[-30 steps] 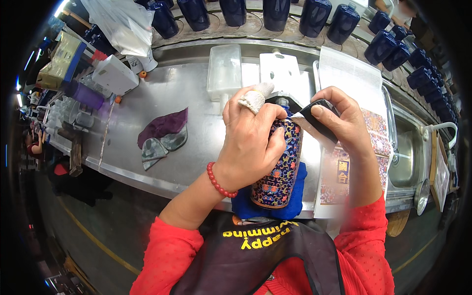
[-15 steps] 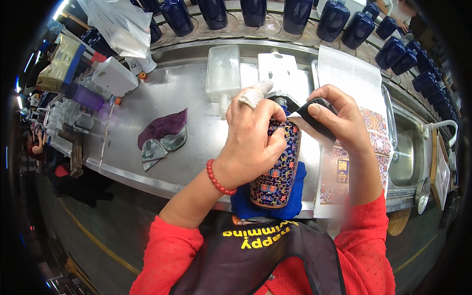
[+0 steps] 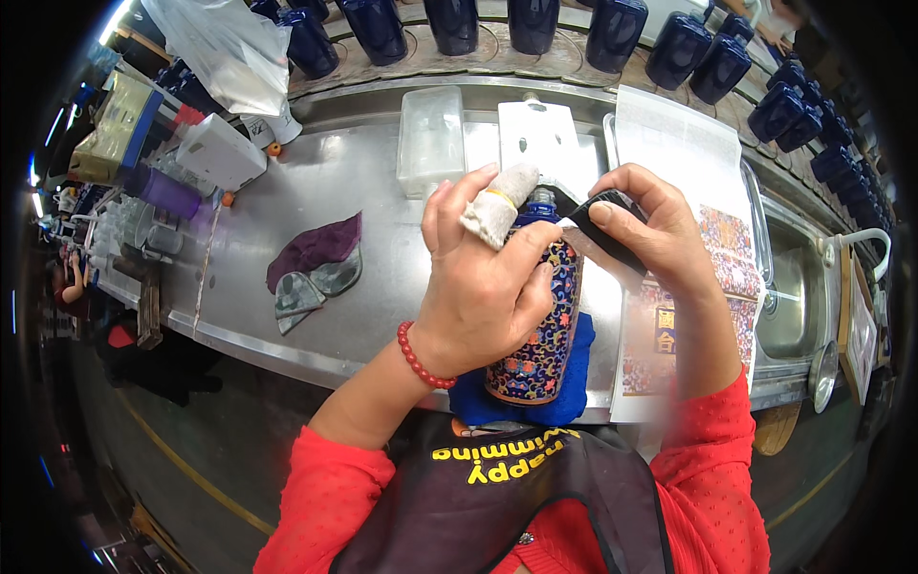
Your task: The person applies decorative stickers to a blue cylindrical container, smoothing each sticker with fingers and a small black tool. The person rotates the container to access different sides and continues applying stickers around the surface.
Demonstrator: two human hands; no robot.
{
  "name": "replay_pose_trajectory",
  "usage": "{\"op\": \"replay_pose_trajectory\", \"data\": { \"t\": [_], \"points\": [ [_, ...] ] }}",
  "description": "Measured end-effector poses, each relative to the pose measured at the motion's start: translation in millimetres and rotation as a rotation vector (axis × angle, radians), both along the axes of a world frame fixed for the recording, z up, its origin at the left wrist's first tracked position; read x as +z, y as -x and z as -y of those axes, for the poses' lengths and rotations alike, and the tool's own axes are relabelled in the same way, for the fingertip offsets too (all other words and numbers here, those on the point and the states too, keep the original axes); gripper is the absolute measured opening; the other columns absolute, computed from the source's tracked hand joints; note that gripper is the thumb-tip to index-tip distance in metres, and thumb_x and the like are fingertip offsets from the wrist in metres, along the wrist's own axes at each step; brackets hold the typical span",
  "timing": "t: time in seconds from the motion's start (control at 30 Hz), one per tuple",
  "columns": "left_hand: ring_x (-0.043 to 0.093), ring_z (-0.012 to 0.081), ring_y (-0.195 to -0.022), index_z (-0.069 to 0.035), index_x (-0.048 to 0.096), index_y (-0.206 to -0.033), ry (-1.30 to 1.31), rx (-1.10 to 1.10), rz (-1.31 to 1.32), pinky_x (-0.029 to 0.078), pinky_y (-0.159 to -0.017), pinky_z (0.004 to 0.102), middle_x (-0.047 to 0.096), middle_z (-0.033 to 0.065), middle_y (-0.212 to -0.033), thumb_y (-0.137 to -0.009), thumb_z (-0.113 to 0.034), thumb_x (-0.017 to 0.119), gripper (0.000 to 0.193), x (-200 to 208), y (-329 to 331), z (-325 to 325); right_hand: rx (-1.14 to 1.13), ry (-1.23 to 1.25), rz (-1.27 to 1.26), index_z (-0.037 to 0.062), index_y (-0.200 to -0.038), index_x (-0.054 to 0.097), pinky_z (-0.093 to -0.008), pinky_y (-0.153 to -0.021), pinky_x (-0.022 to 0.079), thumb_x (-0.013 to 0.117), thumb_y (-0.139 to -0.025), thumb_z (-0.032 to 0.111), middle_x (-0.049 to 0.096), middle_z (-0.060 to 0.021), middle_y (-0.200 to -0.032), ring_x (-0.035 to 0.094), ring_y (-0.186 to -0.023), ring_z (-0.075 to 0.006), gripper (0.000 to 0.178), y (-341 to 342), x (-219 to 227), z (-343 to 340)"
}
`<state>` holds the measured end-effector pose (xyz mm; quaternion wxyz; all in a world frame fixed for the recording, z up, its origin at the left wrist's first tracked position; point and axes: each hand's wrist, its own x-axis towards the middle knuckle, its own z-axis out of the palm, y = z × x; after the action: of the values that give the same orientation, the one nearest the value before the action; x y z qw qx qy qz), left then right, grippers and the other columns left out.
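Observation:
A dark blue bottle [image 3: 535, 359] with a colourful flower pattern stands on a folded blue cloth [image 3: 574, 383], its clear neck uncovered. My left hand [image 3: 483, 273], wearing a red bead bracelet and a whitish cloth finger cover [image 3: 502, 206], lies on the bottle's left side. Its index fingertip presses the shoulder and its thumb rests lower on the pattern. In my right hand [image 3: 660, 225] is a flat black scraper-like piece [image 3: 612, 225], pinched between thumb and fingers beside the shoulder. A thin pale corner shows between the black piece and the bottle; what it belongs to is unclear.
Printed patterned sheets [image 3: 660, 335] lie to the right, before a sink [image 3: 789, 297]. A clear block-shaped bottle [image 3: 430, 143] and a white holder [image 3: 535, 134] stand behind. Purple-grey cloth [image 3: 320, 263] lies left. Blue bottles [image 3: 531, 24] line a slatted conveyor at the back.
My left index finger has straightened along the bottle's shoulder, and the covered finger has lifted, exposing the neck. The blue bottles at the back have shifted right. My right hand has hardly moved.

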<state>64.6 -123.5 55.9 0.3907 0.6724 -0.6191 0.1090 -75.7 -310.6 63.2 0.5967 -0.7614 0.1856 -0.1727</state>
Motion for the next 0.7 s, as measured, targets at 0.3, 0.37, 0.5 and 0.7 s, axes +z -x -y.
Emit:
{"op": "replay_pose_trajectory", "data": {
  "t": [0.3,0.37,0.5,0.7],
  "points": [
    [0.043,0.0429,-0.136,-0.011,0.075,-0.107,-0.023,-0.022,0.058,0.024,-0.117,0.0542,0.066,0.0209,-0.128,-0.074,-0.008,0.071,0.033,0,3,-12,-0.021,-0.008,0.017,0.0038,-0.102,0.07,-0.0245,-0.075,0.049,0.074,-0.094,0.021,0.067,0.0007,-0.09,0.059,-0.084,-0.0075,0.019,1,-2,-2],
    [0.04,0.0404,-0.137,-0.01,0.073,-0.106,-0.014,-0.005,0.04,0.023,-0.114,0.0597,0.064,0.0202,-0.13,-0.076,-0.013,0.071,0.031,-3,3,-10,-0.02,-0.007,0.009,0.0037,-0.103,0.069,-0.0228,-0.074,0.049,0.074,-0.094,0.021,0.066,0.0009,-0.09,0.059,-0.083,-0.0064,0.02,1,-2,-2],
    [0.039,0.0394,-0.137,-0.009,0.072,-0.108,0.006,-0.005,0.051,0.023,-0.114,0.062,0.063,0.02,-0.13,-0.077,-0.015,0.071,0.032,-6,3,-8,-0.021,-0.007,-0.002,0.0036,-0.106,0.066,-0.0194,-0.072,0.048,0.075,-0.093,0.021,0.065,0.0017,-0.09,0.058,-0.081,-0.004,0.023,1,-2,-1],
    [0.042,0.0425,-0.135,-0.012,0.074,-0.112,-0.044,0.02,0.132,0.023,-0.117,0.0551,0.063,0.0216,-0.132,-0.076,-0.009,0.071,0.037,-6,5,-14,-0.02,-0.02,-0.002,0.0038,-0.105,0.066,-0.0194,-0.072,0.048,0.075,-0.093,0.021,0.065,0.0019,-0.09,0.058,-0.081,-0.004,0.022,1,-4,-1]
  ]
}}
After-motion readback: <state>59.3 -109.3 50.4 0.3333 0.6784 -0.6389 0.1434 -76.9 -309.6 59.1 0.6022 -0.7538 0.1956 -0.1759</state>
